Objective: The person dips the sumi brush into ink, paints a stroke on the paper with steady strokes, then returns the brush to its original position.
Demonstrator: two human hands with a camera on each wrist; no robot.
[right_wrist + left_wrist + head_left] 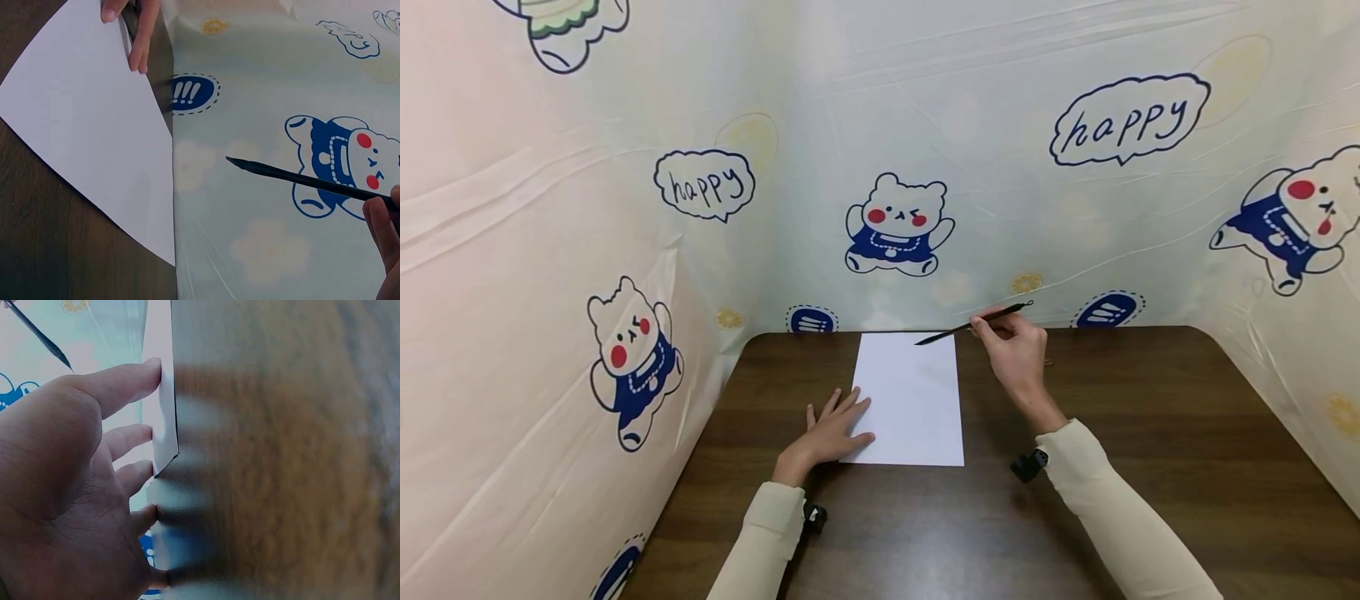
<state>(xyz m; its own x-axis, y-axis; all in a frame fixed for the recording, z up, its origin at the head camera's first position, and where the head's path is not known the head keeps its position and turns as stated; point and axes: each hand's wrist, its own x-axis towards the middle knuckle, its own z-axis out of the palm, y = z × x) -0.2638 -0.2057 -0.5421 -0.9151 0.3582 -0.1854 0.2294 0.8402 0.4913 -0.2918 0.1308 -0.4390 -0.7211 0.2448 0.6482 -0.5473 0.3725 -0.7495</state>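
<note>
A blank white sheet of paper (910, 400) lies upright on the brown wooden table, its far edge near the back. My left hand (835, 432) rests with spread fingers on the sheet's left side; in the left wrist view the thumb and fingertips (150, 372) press down by the paper's edge. Between the fingers of my right hand (1017, 352) is a thin black brush (973, 325) with a small loop at its end. Its dark pointed tip (240, 164) hangs over the far part of the paper in the head view.
The wooden table (1150, 417) stretches out on both sides of the paper. A pale printed cloth (992, 208) with bears and "happy" bubbles rises along the table's back and sides. Black wrist cameras (1028, 465) sit at both cream sleeves (1120, 508).
</note>
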